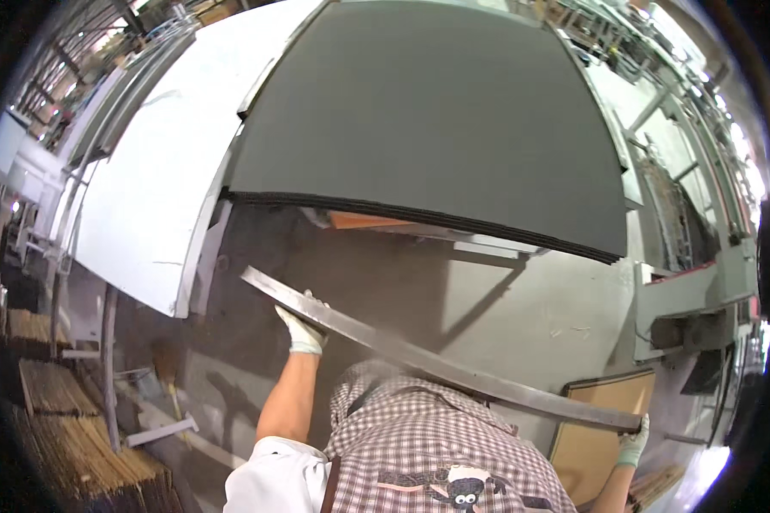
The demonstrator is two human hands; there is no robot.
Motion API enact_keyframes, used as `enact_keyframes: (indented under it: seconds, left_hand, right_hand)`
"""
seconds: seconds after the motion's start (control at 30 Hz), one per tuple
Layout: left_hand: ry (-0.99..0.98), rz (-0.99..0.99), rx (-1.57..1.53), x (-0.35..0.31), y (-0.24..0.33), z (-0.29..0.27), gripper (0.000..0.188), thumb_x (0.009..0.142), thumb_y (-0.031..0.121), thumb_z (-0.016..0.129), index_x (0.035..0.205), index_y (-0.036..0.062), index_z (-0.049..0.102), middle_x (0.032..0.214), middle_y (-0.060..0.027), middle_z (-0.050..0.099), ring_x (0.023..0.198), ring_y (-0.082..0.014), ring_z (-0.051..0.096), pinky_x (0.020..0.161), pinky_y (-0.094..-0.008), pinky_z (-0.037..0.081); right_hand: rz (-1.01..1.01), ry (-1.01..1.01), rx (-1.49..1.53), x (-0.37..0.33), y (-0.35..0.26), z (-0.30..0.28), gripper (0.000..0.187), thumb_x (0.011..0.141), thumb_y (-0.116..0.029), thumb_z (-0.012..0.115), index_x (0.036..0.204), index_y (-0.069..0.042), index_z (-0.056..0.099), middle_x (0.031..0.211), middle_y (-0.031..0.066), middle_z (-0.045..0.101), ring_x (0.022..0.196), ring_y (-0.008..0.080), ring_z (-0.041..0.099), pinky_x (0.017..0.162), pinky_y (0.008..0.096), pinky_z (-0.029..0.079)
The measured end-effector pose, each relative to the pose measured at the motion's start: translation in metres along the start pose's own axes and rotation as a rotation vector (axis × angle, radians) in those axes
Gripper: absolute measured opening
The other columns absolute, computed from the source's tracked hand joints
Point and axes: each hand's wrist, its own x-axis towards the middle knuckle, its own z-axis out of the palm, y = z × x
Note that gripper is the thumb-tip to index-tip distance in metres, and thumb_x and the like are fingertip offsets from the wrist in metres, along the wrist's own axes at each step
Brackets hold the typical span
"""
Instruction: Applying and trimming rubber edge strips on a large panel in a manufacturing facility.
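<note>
A long grey metal bar (436, 362) runs slantwise across the front of my body, its left end higher in the picture than its right. My left hand (303, 328), in a pale glove, grips it a short way in from the left end, with fingertips showing over the far side. At the right end, my gloved right hand (633, 440) is closed around the bar's tip. Beyond the bar lies a stack of large dark grey sheets (428, 120), apart from it, its layered front edge facing me.
A white-topped table (158, 184) stands left of the stack. Piled brown boards (81, 436) sit at lower left. A tan panel (599, 427) leans near my right arm. Metal machine framing (693, 295) borders the right side. Grey floor (505, 316) shows between me and the stack.
</note>
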Motion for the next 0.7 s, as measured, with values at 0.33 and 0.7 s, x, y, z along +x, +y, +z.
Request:
enact_keyframes:
  seconds: [0.33, 0.7]
  left_hand:
    - [-0.006, 0.733, 0.632, -0.007, 0.157, 0.154, 0.107, 0.084, 0.074, 0.051, 0.157, 0.0048, 0.014, 0.158, -0.0211, 0.02, 0.14, -0.0464, 0.032, 0.109, -0.0591, 0.039]
    - [0.136, 0.82, 0.418, 0.224, 0.272, 0.159, 0.068, 0.089, 0.046, 0.05, 0.14, 0.0002, 0.052, 0.145, -0.0146, 0.051, 0.133, -0.0365, 0.045, 0.11, -0.047, 0.035]
  right_hand:
    - [-0.124, 0.152, 0.128, 0.014, 0.018, 0.271, 0.067, 0.082, -0.046, 0.074, 0.136, -0.011, 0.056, 0.139, 0.0063, 0.056, 0.125, 0.0267, 0.05, 0.109, 0.0433, 0.037]
    - [-0.183, 0.116, 0.236, 0.15, 0.054, 0.48, 0.063, 0.091, -0.055, 0.057, 0.128, -0.004, 0.059, 0.126, 0.0092, 0.061, 0.112, 0.027, 0.054, 0.099, 0.0418, 0.042]
